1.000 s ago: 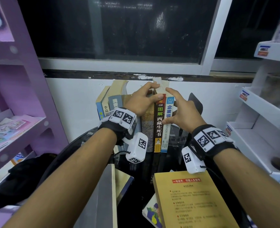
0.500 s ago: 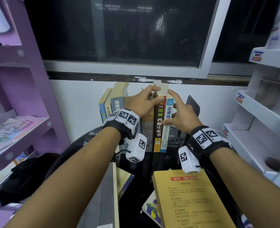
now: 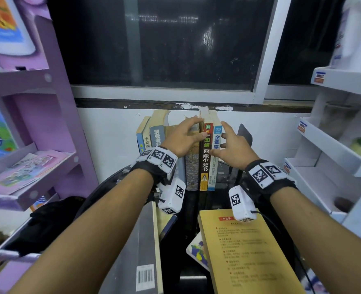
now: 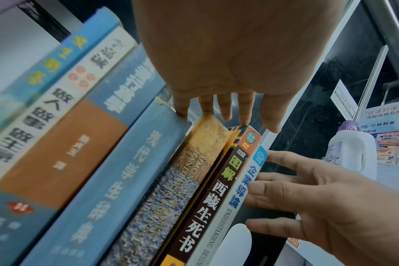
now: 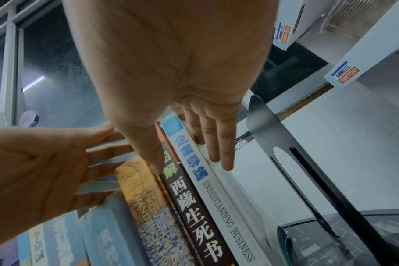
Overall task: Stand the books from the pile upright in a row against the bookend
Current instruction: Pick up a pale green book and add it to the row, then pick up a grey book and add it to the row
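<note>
Behind the round black table (image 3: 188, 270) was a dark window. Books stood upright in a row (image 3: 193, 149) at the far side, against the wall. Both hands had straight fingers. One, the left hand (image 3: 182, 137), pressed the row's left books. Its partner, the right hand (image 3: 231, 145), pressed the white book (image 3: 214, 162). Just right stood the black bookend (image 5: 285, 162), apart. Nearer lay a yellow book (image 3: 245, 255).

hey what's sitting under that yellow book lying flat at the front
Under the yellow book, a colourfully illustrated book pokes out at its left edge. The rest beneath is covered.
</note>
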Action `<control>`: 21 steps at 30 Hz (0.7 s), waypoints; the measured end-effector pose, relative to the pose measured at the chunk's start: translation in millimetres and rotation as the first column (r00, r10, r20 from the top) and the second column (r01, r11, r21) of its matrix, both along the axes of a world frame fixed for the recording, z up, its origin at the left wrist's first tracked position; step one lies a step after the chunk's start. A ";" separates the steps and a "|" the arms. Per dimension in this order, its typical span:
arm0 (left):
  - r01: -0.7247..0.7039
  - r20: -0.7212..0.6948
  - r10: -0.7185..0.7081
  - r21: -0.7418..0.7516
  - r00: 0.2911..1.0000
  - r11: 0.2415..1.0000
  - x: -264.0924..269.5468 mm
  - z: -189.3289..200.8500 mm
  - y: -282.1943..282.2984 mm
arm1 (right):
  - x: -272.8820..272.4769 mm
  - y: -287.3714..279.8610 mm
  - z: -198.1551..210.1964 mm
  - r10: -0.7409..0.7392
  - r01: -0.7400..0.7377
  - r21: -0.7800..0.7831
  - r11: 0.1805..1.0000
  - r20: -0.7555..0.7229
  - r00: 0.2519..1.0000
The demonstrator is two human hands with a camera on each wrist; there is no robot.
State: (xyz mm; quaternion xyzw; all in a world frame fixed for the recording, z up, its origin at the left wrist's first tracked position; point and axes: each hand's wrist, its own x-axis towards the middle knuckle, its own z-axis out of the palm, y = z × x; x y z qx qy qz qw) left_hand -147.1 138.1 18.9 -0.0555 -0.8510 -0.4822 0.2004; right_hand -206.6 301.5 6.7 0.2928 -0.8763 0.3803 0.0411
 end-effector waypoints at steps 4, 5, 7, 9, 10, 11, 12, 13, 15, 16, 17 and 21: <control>-0.021 -0.062 0.017 -0.070 0.998 0.997 20.6 -0.7 3.5 | 22.2 10.9 5.6 0.014 -0.014 0.000 1.000 0.020 1.000; -0.032 -0.068 0.027 -0.078 0.997 0.996 25.0 -1.5 3.4 | 26.9 12.9 6.3 0.016 -0.016 0.004 1.000 0.030 0.999; -0.057 -0.067 0.052 -0.085 0.996 0.995 31.6 -5.4 1.6 | 34.9 15.2 6.6 0.011 -0.012 0.017 1.000 0.044 0.999; -0.087 -0.048 0.083 -0.103 0.995 0.991 40.5 -8.8 -0.3 | 43.3 16.0 6.2 0.003 -0.005 0.044 0.999 0.043 0.999; -0.104 -0.037 0.100 -0.119 0.994 0.987 45.8 -10.4 -1.7 | 47.3 15.5 5.7 -0.002 0.000 0.057 0.998 0.043 0.999; -0.113 -0.028 0.111 -0.132 0.993 0.985 51.0 -12.1 -3.1 | 50.3 14.7 5.3 -0.005 0.001 0.075 0.997 0.049 0.999; -0.114 -0.017 0.113 -0.135 0.993 0.984 56.5 -14.2 -4.7 | 54.1 13.7 5.0 -0.003 -0.003 0.096 0.995 0.058 0.998; -0.118 -0.001 0.119 -0.135 0.993 0.984 62.9 -16.3 -6.7 | 59.0 12.2 5.0 0.003 -0.011 0.124 0.992 0.065 0.998; -0.135 0.050 0.143 -0.129 0.988 0.982 73.2 -22.8 -13.6 | 68.6 8.0 4.8 0.020 -0.034 0.181 0.983 0.077 0.997; -0.146 0.077 0.157 -0.125 0.985 0.981 77.3 -26.2 -18.2 | 73.0 5.2 4.6 0.033 -0.048 0.200 0.979 0.080 0.996; -0.155 0.100 0.167 -0.120 0.981 0.981 81.9 -29.7 -23.0 | 78.0 1.7 3.9 0.048 -0.067 0.216 0.974 0.090 0.995; -0.189 0.198 0.215 -0.142 0.956 0.972 102.9 -44.3 -43.7 | 95.6 -16.7 -4.2 0.106 -0.146 0.306 0.941 0.142 0.984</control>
